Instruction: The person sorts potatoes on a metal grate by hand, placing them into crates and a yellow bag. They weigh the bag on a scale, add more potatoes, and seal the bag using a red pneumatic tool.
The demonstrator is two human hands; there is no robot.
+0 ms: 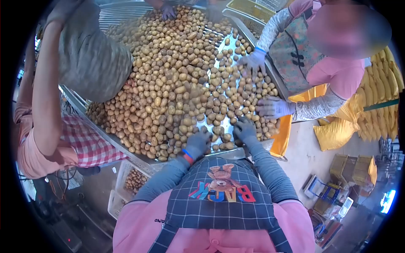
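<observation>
Head view: potatoes (162, 80) under manual handling on a metal table (227, 127)

Nearest, a dark checked apron (219, 215) marked with a bear and coloured letters is worn over a pink shirt. At the table's near edge, the left hand (198, 142) is gloved in grey, with a blue and a red band at the wrist. It is placed against the potatoes; whether any is gripped cannot be told. The right hand (245, 130), likewise gloved, is held open among the potatoes, fingers pointed away from the body. Between the hands, a few potatoes are seen on bare metal.

Below the table, to the left, more potatoes are contained in a white plastic crate (121, 179). Beyond the hands, the potatoes are heaped densely at centre and left, and spread more thinly at right. At the right edge, two gloved hands of a co-worker (291, 59) in a floral apron are laid on the potatoes. At left, a co-worker's red-and-white checked garment (90, 141) is noted.

At the far edge, another gloved hand (168, 12) is placed at the heap. To the right, a yellow sack (336, 134) is noted on the floor, with stacked yellow sacks (379, 90) behind.
</observation>
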